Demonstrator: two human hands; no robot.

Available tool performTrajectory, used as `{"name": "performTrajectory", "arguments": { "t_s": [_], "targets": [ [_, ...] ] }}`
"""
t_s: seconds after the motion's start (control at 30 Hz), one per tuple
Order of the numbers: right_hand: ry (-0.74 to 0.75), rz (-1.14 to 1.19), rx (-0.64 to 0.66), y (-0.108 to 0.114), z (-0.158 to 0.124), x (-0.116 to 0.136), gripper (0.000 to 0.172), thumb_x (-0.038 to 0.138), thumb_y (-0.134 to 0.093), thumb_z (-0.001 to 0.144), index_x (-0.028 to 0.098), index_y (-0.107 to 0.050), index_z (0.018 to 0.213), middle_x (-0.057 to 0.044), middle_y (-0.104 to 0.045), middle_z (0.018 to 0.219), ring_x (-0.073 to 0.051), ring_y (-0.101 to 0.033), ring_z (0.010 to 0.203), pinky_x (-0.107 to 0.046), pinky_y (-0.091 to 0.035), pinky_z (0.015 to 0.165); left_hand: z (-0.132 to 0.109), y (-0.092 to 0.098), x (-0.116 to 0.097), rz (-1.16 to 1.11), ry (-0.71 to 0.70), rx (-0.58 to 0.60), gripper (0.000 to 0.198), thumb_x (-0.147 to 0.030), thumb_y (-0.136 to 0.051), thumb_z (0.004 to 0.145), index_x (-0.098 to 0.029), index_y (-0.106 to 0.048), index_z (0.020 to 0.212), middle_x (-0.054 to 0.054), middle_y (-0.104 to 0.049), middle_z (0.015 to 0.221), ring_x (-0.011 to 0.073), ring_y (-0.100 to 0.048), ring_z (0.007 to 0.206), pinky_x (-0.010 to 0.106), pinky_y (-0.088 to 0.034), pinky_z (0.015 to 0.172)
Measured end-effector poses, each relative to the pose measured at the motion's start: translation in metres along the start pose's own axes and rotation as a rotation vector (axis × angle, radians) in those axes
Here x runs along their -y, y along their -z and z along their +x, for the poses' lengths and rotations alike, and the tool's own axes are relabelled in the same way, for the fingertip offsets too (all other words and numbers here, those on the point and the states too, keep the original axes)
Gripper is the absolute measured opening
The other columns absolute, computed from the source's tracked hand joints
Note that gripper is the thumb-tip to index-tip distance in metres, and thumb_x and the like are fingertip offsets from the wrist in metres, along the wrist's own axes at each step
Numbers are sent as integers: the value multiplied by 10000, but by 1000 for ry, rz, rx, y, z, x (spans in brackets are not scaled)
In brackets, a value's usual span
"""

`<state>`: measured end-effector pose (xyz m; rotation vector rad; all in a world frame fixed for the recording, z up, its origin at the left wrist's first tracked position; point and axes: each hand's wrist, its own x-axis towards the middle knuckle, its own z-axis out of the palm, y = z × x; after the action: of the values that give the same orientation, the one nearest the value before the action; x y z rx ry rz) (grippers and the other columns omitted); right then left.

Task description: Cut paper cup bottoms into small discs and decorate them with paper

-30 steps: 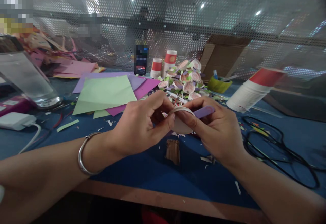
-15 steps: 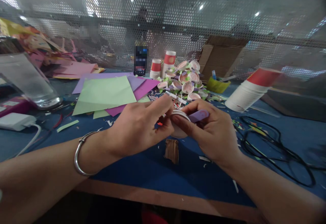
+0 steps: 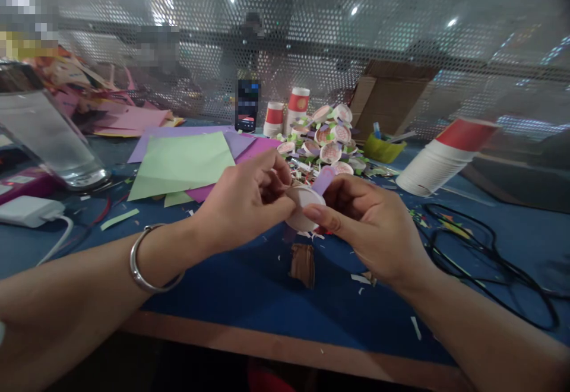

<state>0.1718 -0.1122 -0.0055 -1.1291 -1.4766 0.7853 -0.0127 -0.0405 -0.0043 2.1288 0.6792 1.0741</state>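
Between my two hands, above the table, is a small round white paper cup bottom point(image 3: 303, 197) with a purple paper strip point(image 3: 324, 180) sticking up from its rim. My right hand point(image 3: 363, 217) grips the disc's right side, thumb on its face. My left hand point(image 3: 249, 202) closes on the left edge with thumb and fingertips; a second purple piece shows dimly below the disc. Beneath lies a small piece of brown corrugated cardboard point(image 3: 302, 265). Just behind my hands rises a heap of similar discs point(image 3: 330, 152) with green and purple paper tabs.
Green paper sheets point(image 3: 182, 163) lie left of centre over purple ones. A water glass point(image 3: 57, 136) and a white charger point(image 3: 31, 211) stand at left. Stacked paper cups point(image 3: 440, 157), a yellow container point(image 3: 383, 148) and a black cable point(image 3: 483, 273) are at right. Paper scraps are strewn about.
The disc has been turned so its flat face shows toward me. The purple strip has swung from pointing right to pointing upward. My left fingers have shifted on its edge.
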Motion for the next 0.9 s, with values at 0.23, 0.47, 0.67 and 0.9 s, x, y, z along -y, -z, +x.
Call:
{"name": "performTrajectory", "arguments": {
  "t_s": [0.23,0.47,0.67,0.9],
  "targets": [
    [-8,15,34,2,-2,5,337,424,-908,700,194,-694,822,15,-689,733,-106,-625,597,-200,-511,508,7,10,2,-157,51,264,129,-209,-715,816,-171,-637,911,19,-713,766,136,-680,671,224,-500,556],
    [112,-151,-89,10,2,3,204,332,-849,798,190,-729,882,8,-715,762,-100,-636,609,-192,-518,510,7,6,1,-425,204,298,149,-194,-736,833,-158,-592,830,-8,-669,706,109,-668,642,216,-545,592],
    [319,-371,-180,11,-3,-1,243,316,-803,848,192,-694,1026,-15,-716,916,-132,-674,755,-259,-580,680,5,3,7,-339,210,120,230,-220,-779,777,-177,-560,832,-17,-658,707,113,-647,659,226,-516,605],
    [538,-638,-133,8,-5,-3,356,242,-782,855,170,-657,1181,-83,-662,1102,-193,-678,878,-373,-597,809,4,-2,9,-253,327,65,228,-283,-779,764,-173,-580,784,-19,-620,675,121,-615,614,242,-485,558]
  ]
}}
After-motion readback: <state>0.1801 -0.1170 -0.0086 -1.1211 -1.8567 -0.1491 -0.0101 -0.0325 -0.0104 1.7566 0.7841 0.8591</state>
